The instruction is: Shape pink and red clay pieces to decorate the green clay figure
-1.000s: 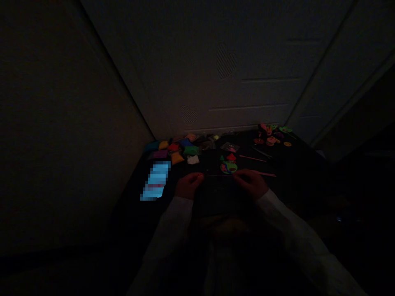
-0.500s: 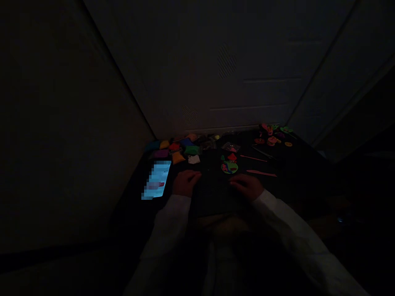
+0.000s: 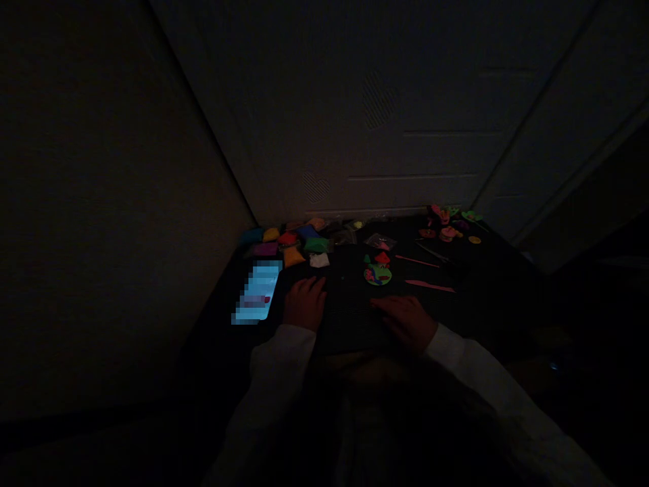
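Has left hand [image 3: 305,303] loosely spread over dark table [image 3: 349,331], just right of lit blue rectangular phone [image 3: 259,291]. Points right hand [image 3: 410,320] leftward; cannot tell if pinching anything. Has round green clay-like disc [image 3: 378,274] near right hand, on far side, left of long flat pink tool [image 3: 430,286].

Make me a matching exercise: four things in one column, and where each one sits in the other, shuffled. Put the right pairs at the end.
Things
1. left hand
2. right hand
3. round green piece
4. lit screen

Places
A. farthest to the right of the four
B. farthest to the left of the four
C. just beyond the right hand, with a red shape at its far edge
D. beside the lit screen, on its right

Pairs: 1-D, 2-A, 3-C, 4-B
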Demonstrator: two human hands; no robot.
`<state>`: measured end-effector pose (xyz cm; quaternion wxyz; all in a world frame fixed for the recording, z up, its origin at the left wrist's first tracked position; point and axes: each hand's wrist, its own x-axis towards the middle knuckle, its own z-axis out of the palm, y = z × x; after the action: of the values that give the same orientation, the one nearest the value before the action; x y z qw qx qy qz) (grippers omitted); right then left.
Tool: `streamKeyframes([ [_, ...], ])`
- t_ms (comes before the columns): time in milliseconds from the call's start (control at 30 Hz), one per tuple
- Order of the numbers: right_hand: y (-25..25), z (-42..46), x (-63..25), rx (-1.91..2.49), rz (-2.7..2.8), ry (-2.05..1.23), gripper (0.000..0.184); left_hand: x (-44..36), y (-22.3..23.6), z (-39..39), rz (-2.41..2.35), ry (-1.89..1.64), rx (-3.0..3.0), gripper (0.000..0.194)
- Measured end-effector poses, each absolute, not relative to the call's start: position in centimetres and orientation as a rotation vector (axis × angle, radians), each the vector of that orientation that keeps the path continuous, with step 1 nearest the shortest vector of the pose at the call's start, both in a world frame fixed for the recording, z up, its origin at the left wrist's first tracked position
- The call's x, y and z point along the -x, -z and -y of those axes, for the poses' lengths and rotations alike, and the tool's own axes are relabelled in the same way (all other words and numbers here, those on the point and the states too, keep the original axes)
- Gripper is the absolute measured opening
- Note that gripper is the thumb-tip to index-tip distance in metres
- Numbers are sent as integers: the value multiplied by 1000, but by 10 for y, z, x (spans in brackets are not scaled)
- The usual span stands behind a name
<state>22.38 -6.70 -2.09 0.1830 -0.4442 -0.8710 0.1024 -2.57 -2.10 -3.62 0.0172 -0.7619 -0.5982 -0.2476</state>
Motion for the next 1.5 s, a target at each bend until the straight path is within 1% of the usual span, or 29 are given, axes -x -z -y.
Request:
streamKeyframes([
  [67, 24, 64, -226, 1253, 2361, -351, 39, 27, 37, 20, 1847, 785, 2370, 34],
  [133, 27, 60, -225, 1269, 2311, -345, 37, 28, 38, 18, 1833, 805, 2375, 33],
  [367, 16, 61, -209, 1367, 2552, -6, 38, 29, 38, 20, 1828, 867, 2369, 31],
  [533, 17, 77, -223, 1435, 2549, 62, 40, 29, 38, 20, 1841, 900, 2359, 30],
  [767, 18, 83, -203, 1226, 2633, 2, 46, 29, 37, 21, 1846, 917, 2361, 30],
  [933, 16, 75, -205, 1340, 2598, 26, 46, 29, 34, 22, 1848, 922, 2366, 29],
  [1100, 20, 82, -222, 1360, 2543, 8, 37, 28, 33, 23, 1871, 945, 2355, 29],
  [1300, 19, 65, -207, 1334, 2438, -239, 23, 31, 34, 23, 1871, 963, 2372, 30],
  [1367, 17, 57, -206, 1322, 2443, -294, 21, 33, 34, 24, 1859, 952, 2389, 31],
  [1500, 16, 50, -217, 1429, 2391, -249, 25, 37, 34, 25, 1867, 934, 2396, 33],
])
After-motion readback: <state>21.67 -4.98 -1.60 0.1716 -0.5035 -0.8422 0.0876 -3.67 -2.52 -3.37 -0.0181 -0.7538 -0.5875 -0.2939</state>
